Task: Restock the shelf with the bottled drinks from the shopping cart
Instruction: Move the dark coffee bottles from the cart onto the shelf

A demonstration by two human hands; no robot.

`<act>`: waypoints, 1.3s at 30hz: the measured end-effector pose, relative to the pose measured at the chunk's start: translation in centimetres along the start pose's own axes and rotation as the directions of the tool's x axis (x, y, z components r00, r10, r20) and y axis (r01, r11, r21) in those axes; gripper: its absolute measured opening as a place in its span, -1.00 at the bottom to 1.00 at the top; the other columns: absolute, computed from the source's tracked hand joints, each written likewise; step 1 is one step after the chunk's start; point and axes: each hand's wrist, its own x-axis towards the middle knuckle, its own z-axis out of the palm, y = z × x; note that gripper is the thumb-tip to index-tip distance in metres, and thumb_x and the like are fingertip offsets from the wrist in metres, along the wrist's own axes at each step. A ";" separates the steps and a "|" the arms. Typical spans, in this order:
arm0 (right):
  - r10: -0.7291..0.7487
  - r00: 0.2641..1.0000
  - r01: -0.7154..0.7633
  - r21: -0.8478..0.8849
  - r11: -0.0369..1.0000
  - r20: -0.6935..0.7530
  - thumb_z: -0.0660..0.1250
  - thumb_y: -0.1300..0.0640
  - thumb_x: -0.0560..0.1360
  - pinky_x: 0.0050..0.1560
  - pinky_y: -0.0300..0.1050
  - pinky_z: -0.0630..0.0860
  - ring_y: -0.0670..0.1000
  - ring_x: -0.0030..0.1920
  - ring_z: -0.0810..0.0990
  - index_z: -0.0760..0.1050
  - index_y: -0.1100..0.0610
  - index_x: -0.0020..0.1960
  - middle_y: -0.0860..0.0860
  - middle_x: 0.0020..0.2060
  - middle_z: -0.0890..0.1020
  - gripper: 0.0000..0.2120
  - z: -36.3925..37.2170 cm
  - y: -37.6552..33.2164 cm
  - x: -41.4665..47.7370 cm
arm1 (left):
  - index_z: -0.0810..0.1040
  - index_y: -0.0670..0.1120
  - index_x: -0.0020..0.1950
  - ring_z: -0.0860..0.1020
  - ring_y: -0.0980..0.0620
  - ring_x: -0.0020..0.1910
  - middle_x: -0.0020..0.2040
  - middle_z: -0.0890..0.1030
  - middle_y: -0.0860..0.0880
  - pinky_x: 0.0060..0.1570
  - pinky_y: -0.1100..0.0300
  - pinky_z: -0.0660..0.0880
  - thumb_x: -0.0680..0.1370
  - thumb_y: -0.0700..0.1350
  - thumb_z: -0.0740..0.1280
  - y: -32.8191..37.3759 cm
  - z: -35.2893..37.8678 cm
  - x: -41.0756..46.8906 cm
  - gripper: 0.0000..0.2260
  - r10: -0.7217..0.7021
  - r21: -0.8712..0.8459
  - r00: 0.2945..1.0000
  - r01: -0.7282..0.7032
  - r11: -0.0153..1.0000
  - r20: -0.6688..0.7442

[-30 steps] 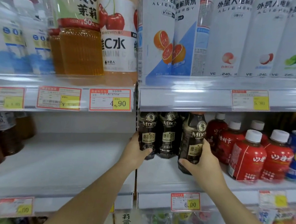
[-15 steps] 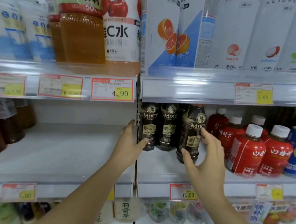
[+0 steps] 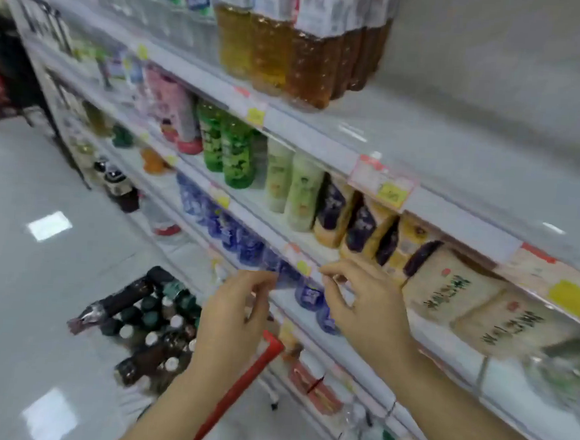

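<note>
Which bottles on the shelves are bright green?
The green bottles, two side by side, standing between the pink bottles and the pale bottles.

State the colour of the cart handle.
Red. The cart handle shows best in the head view, just below the left hand.

Item count, shelf aisle plus cart; motion blur limits the tally.

Far upper tier: amber bottles, 3 in front, at least 1 more behind. Next tier, far to near: green bottles, 2; pale cream-green bottles, 2; purple-and-yellow bottles, 3 clear, a possible 4th; beige-labelled bottles, 2. Tier below: blue bottles, a row, too smeared to count. Near left: shopping cart, 1; bottled drinks in it, over 10.
</note>
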 end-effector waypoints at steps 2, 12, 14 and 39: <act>0.013 0.990 -0.019 0.047 0.999 0.143 0.22 0.07 0.45 -0.14 -0.29 0.46 -0.12 -0.17 0.53 0.60 0.11 -0.08 -0.04 -0.20 0.63 -0.79 5.4 -0.8 0.8 | 0.59 -0.01 0.10 0.55 0.27 -0.09 -0.05 0.59 0.21 -0.08 0.32 0.50 0.54 -0.25 0.29 -5.4 -1.6 -2.4 -0.79 -0.194 0.044 0.981 0.195 0.980 -0.021; 0.042 0.799 -0.047 -0.007 0.999 0.600 0.34 0.23 0.44 -0.19 -0.07 0.47 0.16 -0.12 0.59 0.60 0.14 -0.01 0.10 -0.14 0.64 -0.86 31.9 -0.2 2.3 | 0.58 0.01 0.12 0.55 0.08 0.03 0.03 0.60 0.12 0.00 0.18 0.47 0.55 -0.18 0.28 -27.9 -6.9 -9.1 -0.80 -0.671 0.171 0.727 0.687 0.707 -0.148; 0.082 0.752 -0.079 -0.033 0.996 0.654 0.33 0.21 0.47 -0.11 -0.10 0.44 0.13 -0.02 0.57 0.59 0.14 0.07 0.10 -0.04 0.64 -0.81 36.8 0.8 2.3 | 0.52 0.00 0.21 0.50 0.02 0.15 0.15 0.54 0.03 0.10 0.15 0.42 0.55 -0.19 0.27 -32.6 -7.7 -8.8 -0.75 -0.696 0.205 0.696 0.718 0.665 -0.178; -0.145 0.617 -0.114 0.270 0.956 0.773 0.40 0.14 0.44 0.28 -0.44 0.09 -0.25 0.31 0.23 0.30 -0.10 0.39 -0.14 0.37 0.33 -0.42 43.8 -1.9 5.1 | 0.53 0.14 0.04 0.50 0.17 -0.11 0.09 0.34 0.08 0.03 0.28 0.48 0.43 -0.26 0.45 -36.4 -14.6 -4.5 -0.66 -0.465 0.259 0.881 0.471 0.843 -0.089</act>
